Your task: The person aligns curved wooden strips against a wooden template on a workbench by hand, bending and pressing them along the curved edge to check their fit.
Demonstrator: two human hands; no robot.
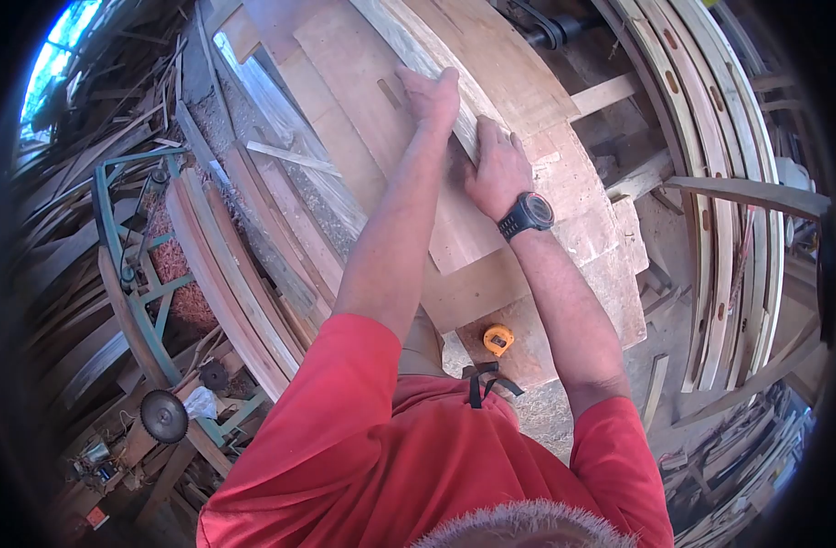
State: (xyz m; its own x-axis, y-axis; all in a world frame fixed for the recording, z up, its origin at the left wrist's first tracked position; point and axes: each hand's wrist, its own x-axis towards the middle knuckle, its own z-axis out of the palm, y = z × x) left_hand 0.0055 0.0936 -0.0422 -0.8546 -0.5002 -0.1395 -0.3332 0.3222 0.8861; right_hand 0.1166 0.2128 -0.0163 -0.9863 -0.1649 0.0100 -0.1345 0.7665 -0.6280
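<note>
A long, narrow wooden plank (402,36) runs along the wide workbench (331,64), away from me. My left hand (433,99) is closed at the plank's left edge, thumb on the wood and fingers bent. Closer to me, my right hand (500,172) holds the plank's near end, fingers over its top; the palm side is hidden. A dark watch (529,214) is on my right wrist. On the bench's near corner, close to my body, lies a yellow tape measure (498,340).
A green metal frame (167,290) with wood shavings stands left, near a round toothed disc (164,416). Long boards (231,292) lean beside the bench. Slotted timbers (710,164) stand stacked at right. Offcuts (738,457) cover the floor at lower right.
</note>
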